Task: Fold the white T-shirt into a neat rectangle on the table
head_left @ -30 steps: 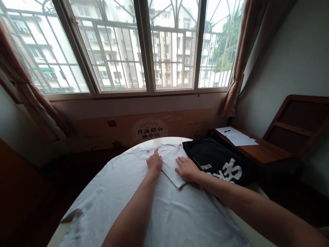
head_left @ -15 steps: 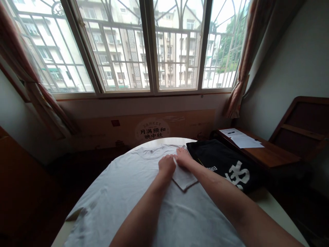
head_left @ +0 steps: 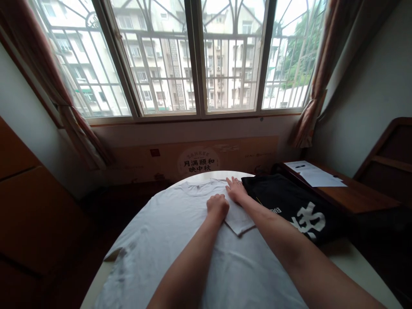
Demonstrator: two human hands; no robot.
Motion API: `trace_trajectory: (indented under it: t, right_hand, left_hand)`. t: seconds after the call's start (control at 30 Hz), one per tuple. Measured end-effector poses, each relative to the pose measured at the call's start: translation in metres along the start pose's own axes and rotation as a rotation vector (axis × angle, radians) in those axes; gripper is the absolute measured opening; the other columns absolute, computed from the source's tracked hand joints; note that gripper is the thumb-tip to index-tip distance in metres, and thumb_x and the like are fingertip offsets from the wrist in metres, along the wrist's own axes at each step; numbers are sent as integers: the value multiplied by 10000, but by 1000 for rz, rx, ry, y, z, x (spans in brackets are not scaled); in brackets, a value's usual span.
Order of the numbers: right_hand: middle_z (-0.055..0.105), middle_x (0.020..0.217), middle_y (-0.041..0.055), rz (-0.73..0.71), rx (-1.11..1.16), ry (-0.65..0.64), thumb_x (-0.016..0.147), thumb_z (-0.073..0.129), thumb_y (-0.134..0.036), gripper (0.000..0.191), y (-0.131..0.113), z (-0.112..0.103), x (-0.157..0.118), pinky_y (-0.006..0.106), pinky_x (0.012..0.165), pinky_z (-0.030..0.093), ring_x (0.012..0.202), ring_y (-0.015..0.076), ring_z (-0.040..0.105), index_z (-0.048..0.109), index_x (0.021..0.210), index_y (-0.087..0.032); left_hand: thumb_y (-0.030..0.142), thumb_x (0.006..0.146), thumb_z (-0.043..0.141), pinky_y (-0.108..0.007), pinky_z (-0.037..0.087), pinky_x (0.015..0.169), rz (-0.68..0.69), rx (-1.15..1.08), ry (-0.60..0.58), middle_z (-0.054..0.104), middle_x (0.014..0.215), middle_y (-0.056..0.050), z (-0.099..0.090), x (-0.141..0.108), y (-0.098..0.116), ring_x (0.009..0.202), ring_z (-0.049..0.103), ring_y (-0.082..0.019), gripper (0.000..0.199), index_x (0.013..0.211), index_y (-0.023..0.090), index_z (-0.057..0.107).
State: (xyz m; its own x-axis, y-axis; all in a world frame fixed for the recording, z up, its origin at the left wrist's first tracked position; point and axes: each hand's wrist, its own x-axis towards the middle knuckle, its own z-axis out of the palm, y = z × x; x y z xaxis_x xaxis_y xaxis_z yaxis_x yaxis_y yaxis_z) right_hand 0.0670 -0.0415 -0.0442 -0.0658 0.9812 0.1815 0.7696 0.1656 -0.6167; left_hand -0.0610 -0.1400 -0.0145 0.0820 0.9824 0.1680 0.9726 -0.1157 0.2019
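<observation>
A white T-shirt (head_left: 167,231) lies spread over a round pale table (head_left: 347,262), its collar toward the window. Its right sleeve (head_left: 240,221) is folded inward onto the shirt body. My left hand (head_left: 218,206) is closed on the cloth at the left edge of that sleeve; its fingertips are hidden. Just right of it, near the shirt's shoulder, my right hand (head_left: 236,189) lies flat with fingers spread on the fabric. A black garment (head_left: 283,197) with white print lies folded beside the white shirt, partly behind my right forearm.
Right of the table stands a wooden desk (head_left: 367,195) with white papers (head_left: 318,174) and a pen on it. A wooden chair back (head_left: 389,159) is at the far right. Behind the table, a printed box (head_left: 231,156) stands below the barred window.
My right hand has opened, its fingers spreading flat toward the shoulder and apart from my left hand. The whole view has shifted slightly, so things appear farther right.
</observation>
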Motion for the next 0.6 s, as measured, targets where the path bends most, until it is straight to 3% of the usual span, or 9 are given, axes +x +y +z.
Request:
trace_trajectory:
  t: [0.17, 0.33, 0.47, 0.6]
  right_hand:
    - [421, 1590, 97, -1, 301, 252, 1010, 291, -361, 574, -6, -11, -19, 342, 1200, 288, 1473, 218, 369, 429, 1524, -145]
    - [550, 1475, 147, 69, 494, 444, 993, 225, -336, 586, -20, -3, -63, 369, 1105, 436, 1334, 240, 540, 455, 1480, -106]
    - [617, 1381, 170, 23, 498, 402, 922, 443, -359, 513, -34, 12, -105, 407, 1128, 414, 1313, 284, 552, 592, 1343, -108]
    - [588, 1411, 174, -113, 349, 303, 860, 550, -256, 438, -46, 14, -130, 375, 1182, 340, 1399, 273, 462, 658, 1256, -107]
  left_hand:
    - [174, 927, 412, -411, 472, 891, -16, -76, -40, 695, 1114, -179, 2, 1, -1, 1072, 647, -305, 345, 1093, 127, 711]
    - [279, 993, 514, -473, 470, 991, 5, -218, -102, 671, 1172, -135, -5, 3, -6, 1126, 619, -270, 249, 1113, 133, 676]
    - [385, 966, 625, -407, 555, 879, 19, -411, -161, 693, 1072, -60, -25, 1, -22, 948, 666, -187, 259, 1067, 151, 669]
    - [304, 973, 507, -319, 551, 739, -56, -585, -30, 716, 919, -54, -61, -16, -74, 809, 683, -172, 242, 957, 147, 691]
